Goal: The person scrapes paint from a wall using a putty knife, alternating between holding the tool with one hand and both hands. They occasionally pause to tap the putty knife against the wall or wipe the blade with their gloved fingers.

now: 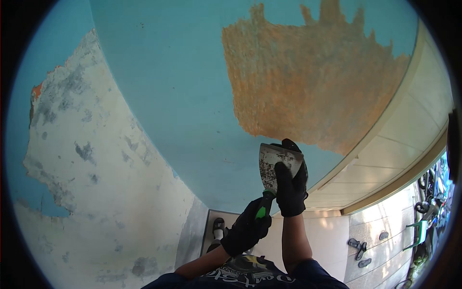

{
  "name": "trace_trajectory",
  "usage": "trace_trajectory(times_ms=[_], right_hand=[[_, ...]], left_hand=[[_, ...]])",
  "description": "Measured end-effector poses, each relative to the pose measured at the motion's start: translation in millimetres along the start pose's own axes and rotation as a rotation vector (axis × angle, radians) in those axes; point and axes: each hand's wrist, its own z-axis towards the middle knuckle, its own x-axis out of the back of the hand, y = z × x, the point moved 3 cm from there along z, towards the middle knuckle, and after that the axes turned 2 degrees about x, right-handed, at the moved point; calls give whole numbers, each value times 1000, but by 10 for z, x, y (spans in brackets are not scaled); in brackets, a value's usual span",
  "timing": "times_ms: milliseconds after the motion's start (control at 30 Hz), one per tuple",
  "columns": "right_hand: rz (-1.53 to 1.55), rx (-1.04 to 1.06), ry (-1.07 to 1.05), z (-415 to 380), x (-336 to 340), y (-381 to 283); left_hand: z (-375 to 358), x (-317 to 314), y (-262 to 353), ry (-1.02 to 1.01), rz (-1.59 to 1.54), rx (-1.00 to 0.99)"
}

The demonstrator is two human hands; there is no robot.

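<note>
A wide putty knife [270,168] is held up in front of me, its metal blade blotched with dark residue. Its black and green handle is wrapped by my left hand [244,230], in a black glove. My right hand [292,190], also gloved in black, grips the blade, thumb on the face and the other fingers mostly hidden behind. Beyond both hands stands a blue wall [187,96]. A brownish-orange patch [313,82] with ragged upper edges covers part of it, just above the blade.
To the left, a wall patch [106,192] is off-white with grey blotches and chipped edges. Pale panels [385,149] border the right side. Sandals [357,244] lie on the paved floor, near a green chair [417,233] and parked motorbikes [430,207]. A shoe [218,224] shows below.
</note>
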Motion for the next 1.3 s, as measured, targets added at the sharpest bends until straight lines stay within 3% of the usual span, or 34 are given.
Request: trace_trajectory(times_ms=[33,100,167,233,433,567,633,733,833,967,1067,1133,1167,1300], right_hand=[[-9,-1,-12,67,-55,7],[-196,188,-99,212,-185,-51],[-188,188,-100,288,-261,56],[-114,75,-18,303,-288,118],[-291,41,42,328,-181,242],[-150,28,55,381,-228,230],[-138,21,88,376,-216,249],[70,-42,156,348,-242,348],[-16,66,141,367,-191,390],[-74,31,80,379,-149,378],[-130,115,26,419,-169,373],[-136,-59,289,385,-133,427],[-126,-56,294,378,-143,415],[-96,17,159,456,-182,300]], left_hand=[[44,33,-24,37,16,-14],[160,132,-205,40,67,-65],[282,214,-168,50,126,-105],[243,314,-13,251,542,-343],[198,498,369,299,696,-245],[138,491,354,302,693,-247],[117,484,327,389,622,-451],[111,539,349,303,699,-467],[127,526,468,252,671,-437],[187,502,355,337,630,-432],[248,540,406,331,661,-515],[238,574,472,432,694,-533],[227,585,427,430,705,-537],[164,598,286,379,707,-519]])
